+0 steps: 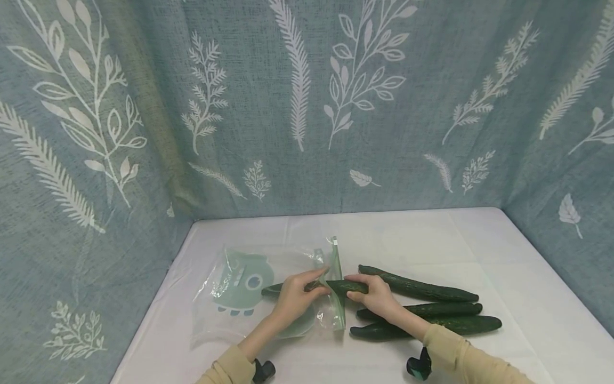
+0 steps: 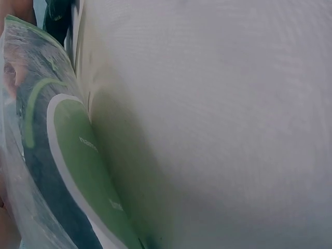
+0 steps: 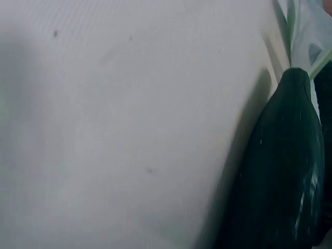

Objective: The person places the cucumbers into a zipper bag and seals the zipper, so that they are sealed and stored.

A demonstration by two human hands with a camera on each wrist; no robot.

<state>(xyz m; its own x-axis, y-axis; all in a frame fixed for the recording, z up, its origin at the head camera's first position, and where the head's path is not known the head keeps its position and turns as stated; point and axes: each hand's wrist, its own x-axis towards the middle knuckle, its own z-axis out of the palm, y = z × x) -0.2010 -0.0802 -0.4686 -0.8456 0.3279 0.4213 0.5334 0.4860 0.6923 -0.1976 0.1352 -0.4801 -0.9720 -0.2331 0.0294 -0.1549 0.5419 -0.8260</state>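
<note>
Cucumber, lower centre of the head view: left end inside clear bag, right end outside the mouth. Right hand has its grip wrapped round the bare end. Left hand curls round the middle near the mouth; can't tell how much film is trapped. Should be firm, light-to-moderate, maybe slick; film limp, may snag. Best holds: cucumber's bare end, bag's green zip edge.
</note>
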